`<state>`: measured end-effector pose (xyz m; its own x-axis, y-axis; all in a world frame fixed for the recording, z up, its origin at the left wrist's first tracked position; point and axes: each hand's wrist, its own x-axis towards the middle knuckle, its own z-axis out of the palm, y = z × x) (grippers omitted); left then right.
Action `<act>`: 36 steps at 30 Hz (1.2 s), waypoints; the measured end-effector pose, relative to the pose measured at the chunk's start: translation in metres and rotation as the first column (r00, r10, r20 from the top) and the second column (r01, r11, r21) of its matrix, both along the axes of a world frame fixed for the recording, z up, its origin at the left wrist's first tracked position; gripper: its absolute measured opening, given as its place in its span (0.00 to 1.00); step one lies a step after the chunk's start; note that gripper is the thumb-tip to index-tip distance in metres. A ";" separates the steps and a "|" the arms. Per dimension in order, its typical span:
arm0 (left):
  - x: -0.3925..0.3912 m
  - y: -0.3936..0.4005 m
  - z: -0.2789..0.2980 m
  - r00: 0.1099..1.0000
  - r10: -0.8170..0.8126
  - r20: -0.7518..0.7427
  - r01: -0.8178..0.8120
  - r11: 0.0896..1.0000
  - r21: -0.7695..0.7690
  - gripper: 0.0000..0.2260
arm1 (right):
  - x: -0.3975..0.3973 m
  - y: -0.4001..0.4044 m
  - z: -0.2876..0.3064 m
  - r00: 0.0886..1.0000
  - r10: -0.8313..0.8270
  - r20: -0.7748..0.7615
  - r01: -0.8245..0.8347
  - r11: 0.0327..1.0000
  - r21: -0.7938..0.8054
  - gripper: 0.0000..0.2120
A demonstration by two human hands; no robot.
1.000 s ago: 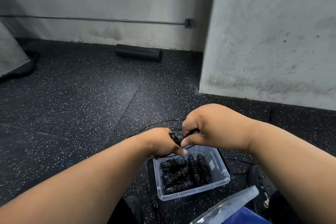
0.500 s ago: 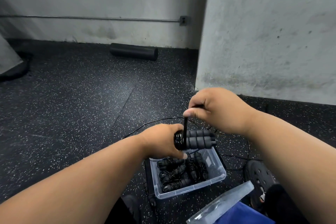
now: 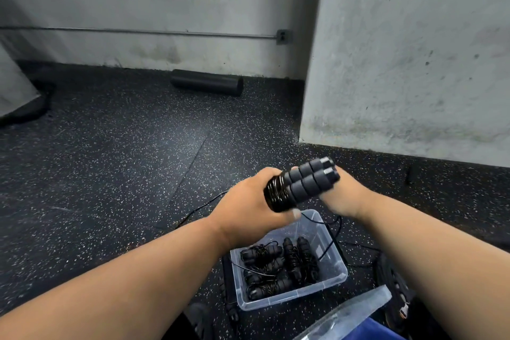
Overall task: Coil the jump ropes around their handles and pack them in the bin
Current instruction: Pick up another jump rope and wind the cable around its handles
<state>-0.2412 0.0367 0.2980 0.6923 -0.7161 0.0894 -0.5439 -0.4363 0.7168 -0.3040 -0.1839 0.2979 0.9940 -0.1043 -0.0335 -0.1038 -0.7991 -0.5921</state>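
The left hand (image 3: pixel 248 210) is wrapped round the coiled end of the paired foam handles (image 3: pixel 303 183), which have swung from lying level half a second ago to pointing up toward two o'clock. The right hand (image 3: pixel 346 197) has dropped from above the bundle to behind it at three o'clock; its fingers are hidden, so I cannot tell whether its grip is closed on the cord (image 3: pixel 329 240) (probably feeding it round). That loose cord trails down across the clear plastic bin (image 3: pixel 335 277) at six o'clock, where several wound jump ropes (image 3: pixel 276 268) already lie. Another turn looks under way; plenty of cord remains.
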 end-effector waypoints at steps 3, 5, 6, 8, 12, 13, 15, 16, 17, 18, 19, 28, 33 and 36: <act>0.005 0.002 -0.004 0.984 0.140 -0.107 -0.142 0.990 -0.009 0.36 | -0.002 0.021 -0.009 0.999 0.037 -0.026 -0.042 0.971 -0.236 0.11; 0.014 0.004 -0.006 0.984 0.150 -0.096 -0.148 0.989 0.018 0.32 | -0.006 0.035 -0.011 0.990 0.139 -0.011 -0.136 0.947 -0.290 0.14; 0.019 0.006 -0.006 0.985 0.162 -0.066 -0.159 0.986 0.049 0.29 | -0.008 0.044 -0.008 0.986 0.166 -0.008 -0.160 0.939 -0.304 0.12; 0.031 0.010 -0.006 0.983 0.182 0.036 -0.185 0.970 0.157 0.24 | -0.012 0.055 0.003 0.988 0.145 -0.049 -0.153 0.942 -0.300 0.07; 0.044 0.017 -0.011 0.975 0.135 0.175 -0.195 0.898 0.393 0.21 | -0.019 0.063 0.032 0.971 0.193 -0.140 -0.232 0.898 -0.373 0.15; 0.043 0.017 -0.012 0.980 0.084 0.183 -0.158 0.884 0.440 0.21 | -0.020 0.064 0.040 0.967 0.210 -0.145 -0.250 0.888 -0.385 0.16; 0.038 0.016 -0.014 0.977 -0.075 0.199 -0.034 0.867 0.497 0.23 | -0.019 0.059 0.056 0.968 0.229 -0.107 -0.253 0.886 -0.388 0.15; 0.033 0.015 -0.014 0.967 -0.154 0.202 0.034 0.867 0.497 0.24 | -0.017 0.054 0.063 0.969 0.233 -0.086 -0.248 0.896 -0.368 0.13; 0.029 0.013 -0.012 0.956 -0.216 0.201 0.097 0.873 0.479 0.24 | -0.014 0.047 0.068 0.969 0.234 -0.074 -0.245 0.917 -0.315 0.11; 0.024 0.011 -0.010 0.944 -0.263 0.198 0.151 0.880 0.450 0.23 | -0.012 0.038 0.070 0.972 0.227 -0.066 -0.236 0.946 -0.223 0.11; 0.019 0.010 -0.007 0.933 -0.300 0.201 0.195 0.887 0.419 0.22 | -0.011 0.028 0.070 0.974 0.217 -0.062 -0.223 0.968 -0.111 0.12; 0.010 0.012 0.015 0.967 -0.244 0.076 0.234 0.965 0.119 0.29 | -0.008 -0.012 0.032 0.994 0.110 -0.019 -0.099 0.949 0.301 0.27; 0.009 0.010 0.014 0.982 -0.188 -0.001 0.188 0.981 0.045 0.30 | -0.010 0.001 0.019 0.989 0.142 -0.038 -0.109 0.883 0.456 0.18; 0.007 0.011 0.007 0.989 -0.149 -0.002 0.149 0.986 0.072 0.34 | -0.009 0.011 0.007 0.994 0.085 -0.062 -0.050 0.899 0.435 0.15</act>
